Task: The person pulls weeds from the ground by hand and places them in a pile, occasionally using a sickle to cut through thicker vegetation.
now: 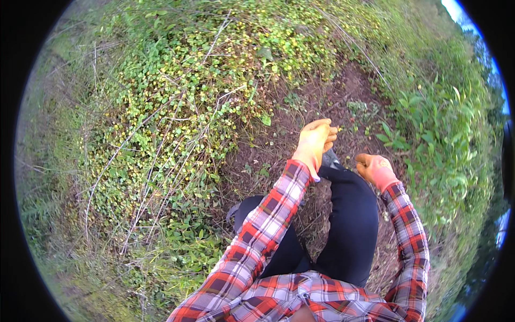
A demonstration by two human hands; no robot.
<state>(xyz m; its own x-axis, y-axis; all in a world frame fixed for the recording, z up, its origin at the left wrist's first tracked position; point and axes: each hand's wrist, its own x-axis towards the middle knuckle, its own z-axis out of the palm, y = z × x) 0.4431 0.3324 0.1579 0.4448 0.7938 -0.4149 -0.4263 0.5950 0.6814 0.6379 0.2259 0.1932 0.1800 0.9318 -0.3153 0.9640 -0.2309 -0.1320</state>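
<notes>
My left hand [317,139], in an orange and pink work glove, hovers over the bare brown soil [322,96], beyond my knees. Its fingers are curled, and whether anything is between them cannot be told. To the right, beside my right knee, my right hand [375,169] wears a matching glove and is bent into a loose fist; its palm side is hidden. A dark shoe [330,157] shows just below my left hand, at the end of my black trouser leg [352,213].
Low yellow-green leafy ground cover [181,100] spreads ahead and left, crossed by long dry stems [120,149]. Taller green plants [438,129] grow at the right. Small weeds [360,108] and plant litter lie on the soil.
</notes>
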